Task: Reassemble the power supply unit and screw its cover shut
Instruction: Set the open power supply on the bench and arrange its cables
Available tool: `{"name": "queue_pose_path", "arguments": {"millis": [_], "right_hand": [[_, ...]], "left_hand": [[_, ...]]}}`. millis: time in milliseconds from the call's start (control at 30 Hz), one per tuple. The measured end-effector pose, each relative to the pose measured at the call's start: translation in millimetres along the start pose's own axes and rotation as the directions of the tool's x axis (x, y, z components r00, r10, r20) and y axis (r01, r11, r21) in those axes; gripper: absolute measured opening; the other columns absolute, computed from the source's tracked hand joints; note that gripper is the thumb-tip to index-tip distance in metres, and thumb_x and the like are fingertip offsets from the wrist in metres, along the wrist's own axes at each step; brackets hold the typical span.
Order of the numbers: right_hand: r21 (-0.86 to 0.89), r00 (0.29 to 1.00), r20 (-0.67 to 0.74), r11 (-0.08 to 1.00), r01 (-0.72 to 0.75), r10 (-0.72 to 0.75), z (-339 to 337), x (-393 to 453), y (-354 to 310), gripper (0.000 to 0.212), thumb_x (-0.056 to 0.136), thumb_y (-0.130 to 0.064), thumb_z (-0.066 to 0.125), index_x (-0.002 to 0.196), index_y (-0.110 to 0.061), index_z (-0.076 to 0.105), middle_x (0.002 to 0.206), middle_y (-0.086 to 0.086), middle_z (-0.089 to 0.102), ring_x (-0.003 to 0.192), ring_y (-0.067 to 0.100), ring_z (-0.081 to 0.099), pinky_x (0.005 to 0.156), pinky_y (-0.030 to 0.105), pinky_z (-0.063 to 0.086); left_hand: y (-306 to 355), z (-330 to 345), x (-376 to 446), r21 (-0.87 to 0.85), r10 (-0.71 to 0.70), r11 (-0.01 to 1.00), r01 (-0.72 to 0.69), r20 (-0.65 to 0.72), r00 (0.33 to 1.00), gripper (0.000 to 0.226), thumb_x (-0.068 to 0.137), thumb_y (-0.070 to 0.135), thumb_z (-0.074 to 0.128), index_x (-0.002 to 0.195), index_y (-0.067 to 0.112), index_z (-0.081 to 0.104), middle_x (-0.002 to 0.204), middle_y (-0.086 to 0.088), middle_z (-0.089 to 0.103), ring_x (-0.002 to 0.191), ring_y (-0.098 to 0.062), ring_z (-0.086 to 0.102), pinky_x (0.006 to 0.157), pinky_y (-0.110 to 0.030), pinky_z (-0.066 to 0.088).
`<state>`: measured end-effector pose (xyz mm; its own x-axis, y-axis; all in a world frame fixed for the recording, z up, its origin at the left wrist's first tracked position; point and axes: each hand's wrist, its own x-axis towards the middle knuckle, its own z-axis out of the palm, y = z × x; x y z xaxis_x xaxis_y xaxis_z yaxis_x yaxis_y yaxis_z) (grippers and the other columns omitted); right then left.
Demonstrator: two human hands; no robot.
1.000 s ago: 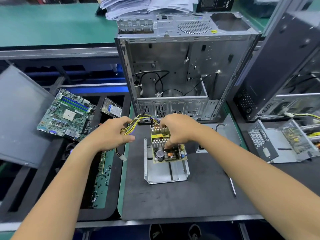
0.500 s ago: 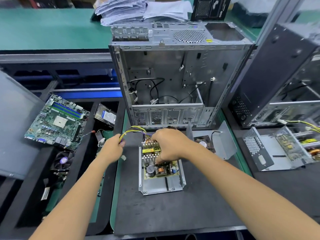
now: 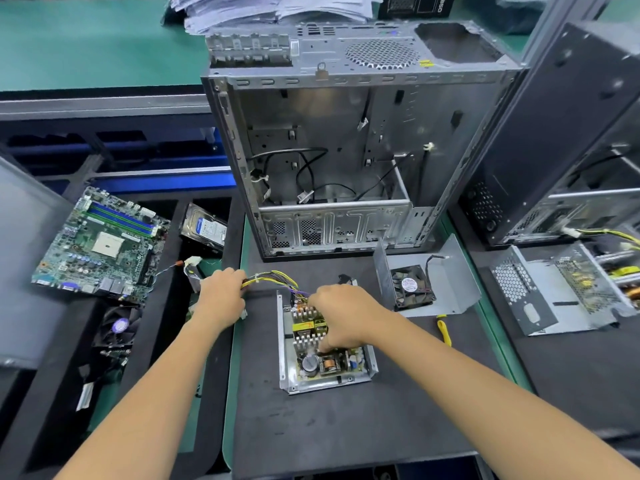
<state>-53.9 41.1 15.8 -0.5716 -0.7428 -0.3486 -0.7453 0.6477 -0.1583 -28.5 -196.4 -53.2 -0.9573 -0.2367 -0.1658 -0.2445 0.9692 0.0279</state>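
- The power supply circuit board (image 3: 320,348) lies in an open metal tray (image 3: 287,368) on the dark mat (image 3: 346,427), a little below the middle of the frame.
- The right hand (image 3: 341,315) rests on top of the board, fingers bent downward; its fingertips (image 3: 323,347) touch the parts between the heatsink fins and the black capacitor. Whether they pinch anything there cannot be told.
- The left hand (image 3: 221,296), just left of the tray, is curled round the bundle of yellow, black and purple wires (image 3: 273,280) that runs from the board's upper end out to the left.
- The power supply cover (image 3: 446,278), a bent metal sheet with a black fan (image 3: 412,287) on it, sits just right of the tray, apart from it.
- A yellow-handled tool (image 3: 444,332) lies on the mat below the cover, beside the right forearm.
- An empty computer case (image 3: 346,143) stands upright behind the tray, in the upper middle of the frame, open side facing the camera.
- A green motherboard (image 3: 100,244) lies tilted at the left, with a hard drive (image 3: 207,230) to its right.
- A second opened power supply (image 3: 554,292) rests at the right edge.
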Motion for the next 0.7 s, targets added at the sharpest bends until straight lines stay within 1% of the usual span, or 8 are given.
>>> {"name": "queue_pose_path", "arguments": {"millis": [133,200,333,433,533,600,667,700], "right_hand": [[0.011,1.0,-0.013,1.0,0.013,-0.013,9.7,-0.1,-3.9,0.045,0.066,-0.04,0.079,0.091,-0.011,0.056,0.091,0.004,0.055,0.08,0.025,0.057,0.062,0.034,0.047],[0.008,0.999,-0.026,1.0,0.03,-0.03,13.5,-0.8,-6.1,0.042,0.066,-0.037,0.078,0.09,-0.01,0.055,0.091,0.005,0.055,0.08,0.026,0.057,0.062,0.034,0.047],[0.017,0.997,-0.046,0.998,0.055,-0.054,20.4,-3.1,-6.5,0.04,0.069,-0.033,0.077,0.092,-0.011,0.053,0.094,0.005,0.054,0.082,0.024,0.054,0.059,0.031,0.038],[0.018,0.996,-0.055,0.997,0.072,-0.07,21.4,-3.2,-4.8,0.041,0.069,-0.034,0.077,0.093,-0.011,0.053,0.094,0.005,0.054,0.085,0.024,0.054,0.06,0.03,0.037],[0.012,0.996,-0.05,0.997,0.08,-0.079,22.4,-3.8,-4.3,0.049,0.068,-0.038,0.079,0.1,-0.01,0.054,0.1,0.006,0.055,0.092,0.024,0.055,0.068,0.033,0.042],[0.02,0.996,-0.025,0.996,0.087,-0.087,23.1,-6.2,-4.1,0.059,0.066,-0.044,0.081,0.105,-0.009,0.053,0.104,0.007,0.054,0.096,0.023,0.052,0.076,0.033,0.042],[0.055,0.995,-0.02,0.994,0.094,-0.093,21.5,-9.7,-2.1,0.071,0.064,-0.049,0.082,0.114,-0.009,0.05,0.11,0.006,0.051,0.101,0.023,0.049,0.083,0.033,0.042],[0.09,0.996,-0.029,0.992,0.09,-0.088,19.3,-11.9,0.0,0.076,0.064,-0.05,0.081,0.12,-0.01,0.048,0.114,0.006,0.049,0.104,0.022,0.047,0.086,0.034,0.044]], "left_hand": [[-0.6,2.7,0.6,0.065,0.03,0.997,-0.029,-0.016,0.999,0.023,0.085,0.011,0.055,0.108,0.011,0.053,0.108,-0.008,0.053,0.102,-0.029,0.049,0.075,-0.035,0.034],[-1.5,3.5,1.2,0.075,0.045,0.996,-0.045,0.001,0.999,0.023,0.084,0.012,0.056,0.107,0.01,0.052,0.108,-0.008,0.052,0.102,-0.029,0.049,0.076,-0.035,0.035],[-5.9,9.8,-1.8,-0.076,0.066,0.995,-0.064,0.034,0.997,0.027,0.081,0.01,0.061,0.105,0.007,0.049,0.108,-0.011,0.048,0.102,-0.031,0.045,0.079,-0.038,0.039],[-9.4,10.4,-3.1,-0.176,0.051,0.983,-0.045,0.032,0.998,0.038,0.075,0.007,0.067,0.109,0.009,0.049,0.108,-0.01,0.047,0.104,-0.03,0.043,0.079,-0.036,0.037],[-8.9,3.6,-3.3,-0.334,0.064,0.942,-0.015,0.137,0.988,0.059,0.067,-0.002,0.073,0.118,0.012,0.047,0.107,-0.007,0.044,0.104,-0.025,0.038,0.083,-0.03,0.033],[-7.8,-3.4,-5.7,-0.388,0.088,0.922,0.0,0.21,0.974,0.07,0.063,-0.004,0.074,0.123,0.015,0.045,0.107,-0.004,0.041,0.106,-0.023,0.037,0.082,-0.028,0.033],[-4.7,-10.5,-10.3,-0.336,0.096,0.941,-0.025,0.196,0.976,0.073,0.062,-0.002,0.072,0.127,0.018,0.045,0.115,-0.006,0.044,0.113,-0.025,0.04,0.087,-0.029,0.034],[-2.4,-14.8,-13.2,-0.309,0.102,0.95,-0.052,0.146,0.984,0.072,0.063,-0.001,0.071,0.128,0.018,0.046,0.121,-0.006,0.045,0.117,-0.026,0.04,0.093,-0.031,0.034]]}}
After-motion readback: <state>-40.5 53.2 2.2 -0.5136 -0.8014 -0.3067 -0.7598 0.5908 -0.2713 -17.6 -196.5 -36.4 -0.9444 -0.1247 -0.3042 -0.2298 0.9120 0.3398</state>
